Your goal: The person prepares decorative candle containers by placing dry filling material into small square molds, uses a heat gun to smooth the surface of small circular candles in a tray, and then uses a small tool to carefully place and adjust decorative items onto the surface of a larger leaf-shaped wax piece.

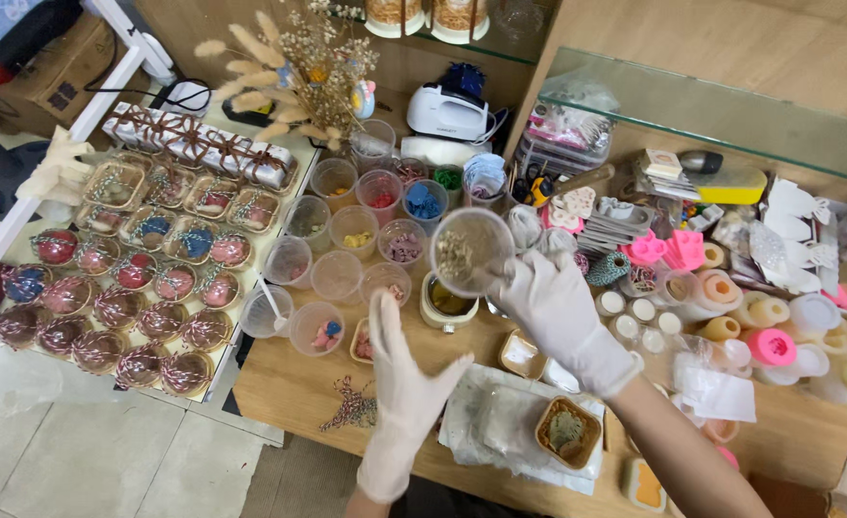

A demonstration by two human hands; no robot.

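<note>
My right hand, in a white glove, holds up a clear plastic cup with dried bits inside, tilted toward me above the wooden table. My left hand, also gloved, hovers flat with fingers apart below the cup, holding nothing. Just under the cup sits a small cream pot with dark liquid. Near my right forearm lies a small brown tray with greenish filling, resting on a plastic sheet.
Several clear cups with coloured bits crowd the table's left. A white shelf carries many wrapped round items and boxes. Dried flowers, a white mixer, pink moulds and round containers fill the back and right.
</note>
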